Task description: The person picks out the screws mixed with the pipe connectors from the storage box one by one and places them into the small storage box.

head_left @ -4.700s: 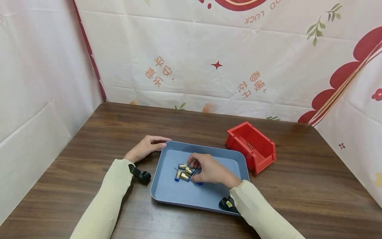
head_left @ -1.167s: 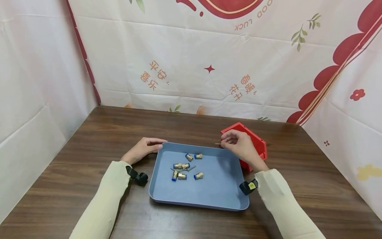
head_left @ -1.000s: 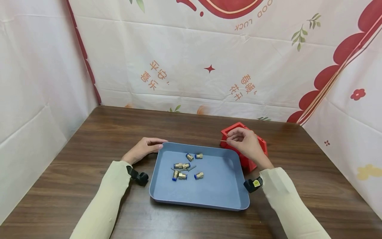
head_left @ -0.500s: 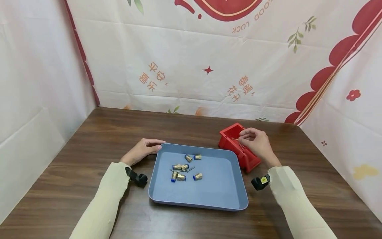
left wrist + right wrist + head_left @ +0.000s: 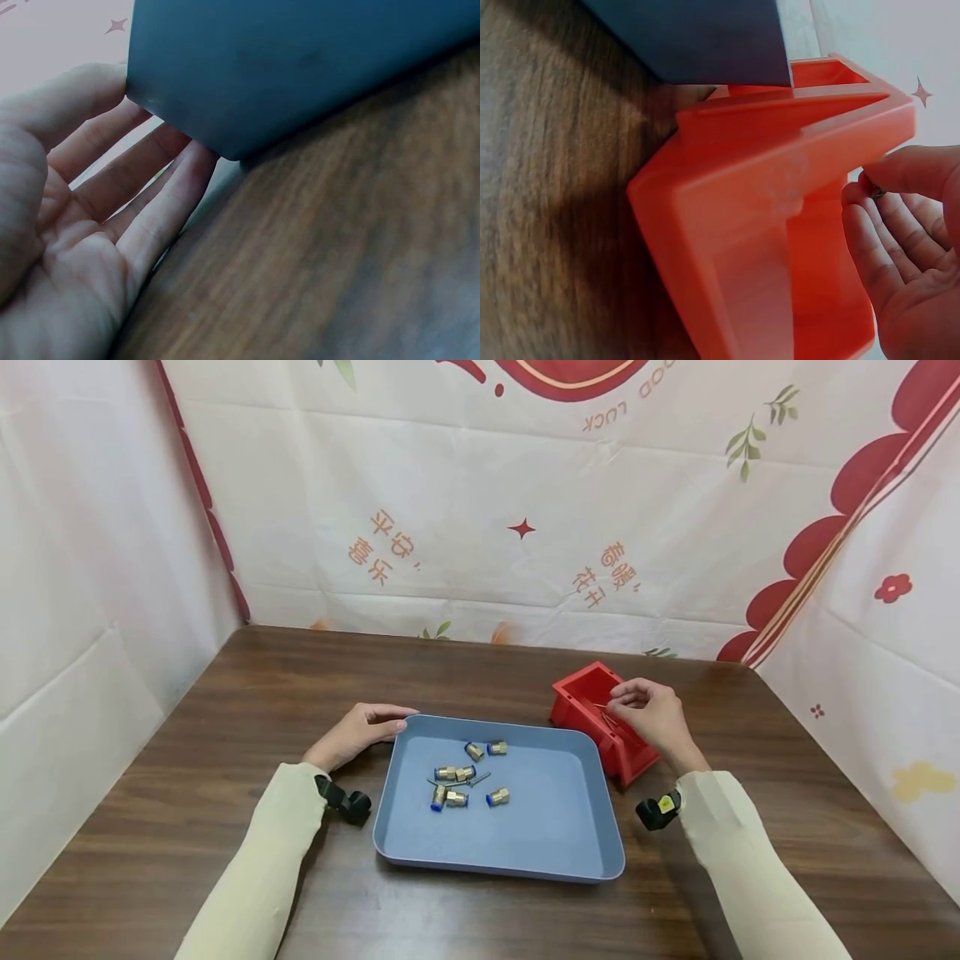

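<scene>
My left hand [image 5: 360, 735] rests at the far left corner of the blue-grey tray [image 5: 555, 860]. In the left wrist view its loosely extended fingers and thumb touch the tray's outer wall [image 5: 247, 67]. In the tray lie several brass fittings [image 5: 498, 797] with blue collars, and a few thin grey metal pins [image 5: 478, 779] among them. Over the red bin [image 5: 573, 710], my right hand [image 5: 652, 714] pinches a thin metal pin between thumb and fingertips. Only a small dark end of that pin [image 5: 877, 193] shows in the right wrist view. Another thin coppery pin [image 5: 609, 720] lies inside the bin.
The red bin stands close against the tray's far right corner. Both are on a brown wood-grain table [image 5: 315, 893]. White printed cloth [image 5: 450, 485] hangs along the back and sides.
My right hand has gone from the fittings in the tray, rightward to over the red bin, with a thin pin. The fittings lie more spread out. The left hand stays at the tray corner.
</scene>
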`<action>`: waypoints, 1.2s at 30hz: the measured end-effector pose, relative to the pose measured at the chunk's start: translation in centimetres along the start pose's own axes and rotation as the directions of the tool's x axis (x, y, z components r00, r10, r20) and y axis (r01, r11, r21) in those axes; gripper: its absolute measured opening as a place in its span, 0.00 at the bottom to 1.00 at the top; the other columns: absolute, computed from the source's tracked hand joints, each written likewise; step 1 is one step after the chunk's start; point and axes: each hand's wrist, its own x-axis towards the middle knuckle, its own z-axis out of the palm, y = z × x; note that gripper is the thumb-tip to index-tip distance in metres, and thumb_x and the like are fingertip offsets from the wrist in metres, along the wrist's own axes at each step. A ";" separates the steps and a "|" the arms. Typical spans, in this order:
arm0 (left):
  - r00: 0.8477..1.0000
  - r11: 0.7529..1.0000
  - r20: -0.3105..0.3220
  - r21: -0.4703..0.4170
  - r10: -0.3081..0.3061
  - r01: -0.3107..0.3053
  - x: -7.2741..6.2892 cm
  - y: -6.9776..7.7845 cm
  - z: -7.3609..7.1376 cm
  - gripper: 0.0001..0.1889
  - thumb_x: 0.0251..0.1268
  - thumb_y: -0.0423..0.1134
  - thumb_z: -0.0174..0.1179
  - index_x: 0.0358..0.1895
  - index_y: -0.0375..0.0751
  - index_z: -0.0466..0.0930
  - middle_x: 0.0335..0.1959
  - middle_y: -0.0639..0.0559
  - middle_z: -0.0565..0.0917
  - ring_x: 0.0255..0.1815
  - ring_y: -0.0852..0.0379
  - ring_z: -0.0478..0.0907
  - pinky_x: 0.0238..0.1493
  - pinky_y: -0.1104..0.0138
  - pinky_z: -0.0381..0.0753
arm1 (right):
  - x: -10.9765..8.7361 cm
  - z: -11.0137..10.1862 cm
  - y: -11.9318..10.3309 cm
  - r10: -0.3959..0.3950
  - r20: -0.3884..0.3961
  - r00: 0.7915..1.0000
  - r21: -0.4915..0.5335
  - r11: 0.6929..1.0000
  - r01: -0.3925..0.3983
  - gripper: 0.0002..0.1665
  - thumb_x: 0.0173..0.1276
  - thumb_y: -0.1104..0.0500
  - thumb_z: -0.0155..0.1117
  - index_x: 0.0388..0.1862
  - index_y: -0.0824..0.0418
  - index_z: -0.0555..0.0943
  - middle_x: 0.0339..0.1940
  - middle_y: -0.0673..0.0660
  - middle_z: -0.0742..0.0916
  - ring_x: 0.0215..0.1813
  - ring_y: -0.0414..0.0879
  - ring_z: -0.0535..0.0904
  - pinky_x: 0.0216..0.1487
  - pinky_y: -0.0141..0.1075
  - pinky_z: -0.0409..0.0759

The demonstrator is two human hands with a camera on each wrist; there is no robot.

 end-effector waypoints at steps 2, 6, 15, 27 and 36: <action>1.000 1.000 -0.001 -0.001 -0.003 0.003 0.1 0.0 0.0 0.22 0.68 0.42 0.58 0.61 0.35 0.75 0.59 0.37 0.78 0.59 0.45 0.77 0.57 0.60 0.79 | 0.0 -0.1 0.0 0.007 0.000 1.000 -0.006 1.000 -0.007 0.21 0.66 0.55 0.64 0.53 0.65 0.77 0.48 0.65 0.84 0.46 0.52 0.81 0.44 0.27 0.82; 1.000 1.000 0.005 -0.006 -0.001 0.001 0.2 -0.1 -0.1 0.22 0.68 0.42 0.58 0.61 0.33 0.74 0.59 0.36 0.78 0.59 0.45 0.77 0.56 0.61 0.80 | -0.1 -0.1 0.0 0.005 0.008 1.000 -0.009 1.000 -0.005 0.22 0.66 0.55 0.64 0.54 0.66 0.77 0.49 0.66 0.84 0.46 0.53 0.80 0.43 0.26 0.81; 1.000 1.000 0.004 -0.007 -0.002 0.002 0.3 -0.1 -0.1 0.22 0.68 0.42 0.58 0.61 0.34 0.75 0.59 0.36 0.78 0.59 0.45 0.77 0.56 0.61 0.80 | -0.1 0.1 0.5 -0.033 0.007 0.999 0.007 0.999 0.033 0.21 0.65 0.58 0.65 0.54 0.66 0.75 0.49 0.66 0.83 0.48 0.55 0.79 0.40 0.19 0.77; 1.000 1.000 0.005 0.001 -0.002 0.002 0.3 0.0 -0.1 0.22 0.68 0.42 0.58 0.61 0.34 0.75 0.59 0.37 0.78 0.58 0.47 0.77 0.55 0.63 0.80 | -0.2 0.2 0.4 -0.040 0.025 0.999 0.013 0.999 0.040 0.21 0.65 0.58 0.65 0.54 0.66 0.75 0.49 0.66 0.83 0.48 0.54 0.79 0.41 0.19 0.78; 1.000 1.000 0.003 0.005 -0.004 0.004 0.3 0.0 -0.2 0.22 0.69 0.42 0.57 0.61 0.34 0.75 0.59 0.37 0.78 0.58 0.48 0.78 0.55 0.62 0.80 | -0.2 0.4 0.0 -0.050 0.023 0.998 0.015 0.999 0.050 0.20 0.65 0.58 0.65 0.53 0.65 0.76 0.49 0.66 0.83 0.48 0.55 0.79 0.40 0.18 0.77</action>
